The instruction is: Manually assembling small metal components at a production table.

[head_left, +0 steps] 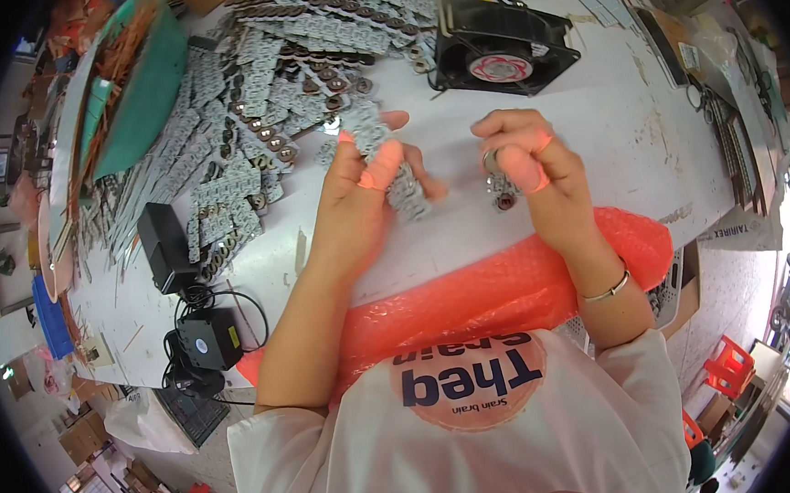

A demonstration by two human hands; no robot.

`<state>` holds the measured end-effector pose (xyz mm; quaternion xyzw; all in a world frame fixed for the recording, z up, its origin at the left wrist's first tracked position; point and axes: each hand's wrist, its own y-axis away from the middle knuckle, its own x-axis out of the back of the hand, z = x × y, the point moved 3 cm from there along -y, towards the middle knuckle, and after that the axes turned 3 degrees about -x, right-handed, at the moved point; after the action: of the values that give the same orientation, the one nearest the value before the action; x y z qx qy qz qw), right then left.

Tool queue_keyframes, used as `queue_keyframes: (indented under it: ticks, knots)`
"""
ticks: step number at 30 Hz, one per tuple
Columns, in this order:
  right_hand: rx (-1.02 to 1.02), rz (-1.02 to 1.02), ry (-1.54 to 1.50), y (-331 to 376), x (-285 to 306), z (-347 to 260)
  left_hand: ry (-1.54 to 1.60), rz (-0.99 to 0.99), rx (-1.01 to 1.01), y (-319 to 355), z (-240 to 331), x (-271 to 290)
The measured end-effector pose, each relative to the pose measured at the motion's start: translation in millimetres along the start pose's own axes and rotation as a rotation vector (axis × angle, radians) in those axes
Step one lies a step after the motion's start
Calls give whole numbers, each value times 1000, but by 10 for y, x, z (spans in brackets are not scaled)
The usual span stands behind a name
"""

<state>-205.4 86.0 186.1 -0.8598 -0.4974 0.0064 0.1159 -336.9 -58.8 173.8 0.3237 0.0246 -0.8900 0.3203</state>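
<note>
The left hand (361, 187) grips a grey strip of small circuit boards (387, 160); the right hand (529, 166) pinches one small broken-off piece (502, 190) above the white table (605, 113), near a black fan (500, 49).

Grey strip and a small round part, both held.
I see the grey component strip (389, 160) tilted over the white table; the small round metal part (504, 200) hangs just right.

Strips (291, 70) are heaped on the table (625, 130) at far left; a fan (500, 49) is set right of them.
</note>
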Motion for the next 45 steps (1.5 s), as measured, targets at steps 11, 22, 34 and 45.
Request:
queue_keyframes:
  ticks: [11, 22, 34, 45]
  knots:
    - [-44, -63, 221, 22, 86, 30, -857, -285, 22, 52, -16, -165]
    - [-181, -124, 121, 3, 117, 78, -1041, -389, -105, -94, -2, -114]
    - [-203, -338, 221, 61, 64, 0, -734, -506, 85, -56, 2, -142]
    - [-162, -106, 131, 86, 24, 4, -1051, -385, -528, 1, 3, -244]
